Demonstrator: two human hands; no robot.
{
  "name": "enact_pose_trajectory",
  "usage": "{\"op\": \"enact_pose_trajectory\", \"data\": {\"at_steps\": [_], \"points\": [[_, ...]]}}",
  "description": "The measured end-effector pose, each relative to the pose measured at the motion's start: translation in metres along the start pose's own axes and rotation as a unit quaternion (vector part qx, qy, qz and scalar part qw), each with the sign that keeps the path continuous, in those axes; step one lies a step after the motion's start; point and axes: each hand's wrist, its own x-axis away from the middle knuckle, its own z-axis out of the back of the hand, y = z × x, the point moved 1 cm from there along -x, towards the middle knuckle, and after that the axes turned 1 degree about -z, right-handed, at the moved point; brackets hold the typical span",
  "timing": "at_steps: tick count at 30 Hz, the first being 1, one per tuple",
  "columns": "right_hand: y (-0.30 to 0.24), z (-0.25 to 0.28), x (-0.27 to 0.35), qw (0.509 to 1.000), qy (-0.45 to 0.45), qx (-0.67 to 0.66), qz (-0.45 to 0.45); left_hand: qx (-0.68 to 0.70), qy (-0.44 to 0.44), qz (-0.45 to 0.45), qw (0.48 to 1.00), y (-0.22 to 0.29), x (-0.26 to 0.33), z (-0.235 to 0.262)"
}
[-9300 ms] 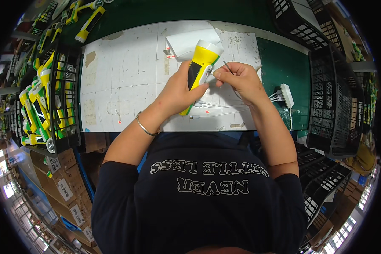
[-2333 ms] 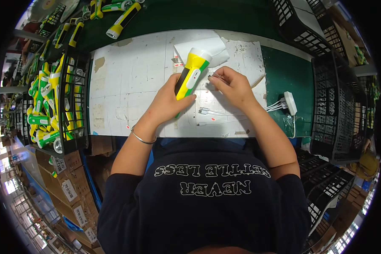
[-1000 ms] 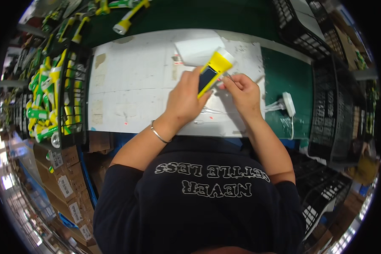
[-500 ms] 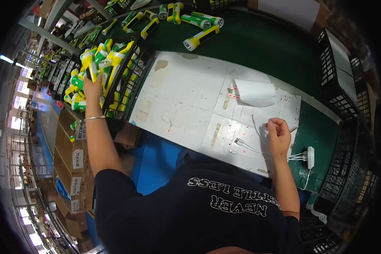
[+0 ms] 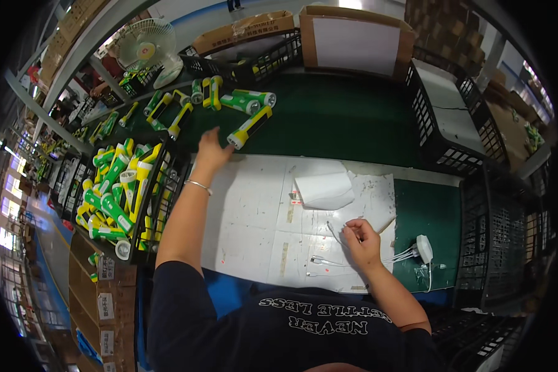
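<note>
My left hand [image 5: 212,152] reaches over the far left of the bench with its fingers apart and nothing in them. Just beyond its thumb lies a yellow and black flashlight [image 5: 250,128] with a white head. Several more green and yellow flashlights [image 5: 234,103] lie behind that one. Over the white board [image 5: 248,217], my right hand [image 5: 361,242] is closed in a pinch on a thin white charging cable [image 5: 332,229]. Other white cables [image 5: 328,263] lie under that hand, running to a white charger block [image 5: 423,248] on the right.
A black crate [image 5: 161,195] heaped with flashlights stands at the left. A curled white sheet [image 5: 324,189] sits on the board. Black crates [image 5: 437,118] line the right side. At the back are a cardboard box [image 5: 356,43] and a fan [image 5: 146,46].
My left hand has left the flashlight it had over the crate and moved right, to the loose flashlights. My right hand stays pinched near the cables. The view has tilted up and shifted.
</note>
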Motion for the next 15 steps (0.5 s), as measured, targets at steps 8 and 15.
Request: {"op": "enact_pose_trajectory", "data": {"at_steps": [8,15], "points": [[-0.010,0.002,-0.001,0.999,0.003,0.029,0.017,0.154,0.011,0.079,0.985,0.040,-0.024,-0.033],[-0.002,0.005,-0.002,0.995,-0.050,-0.086,-0.025,0.856,-0.067,0.144,0.492,0.135,0.020,0.025]]}}
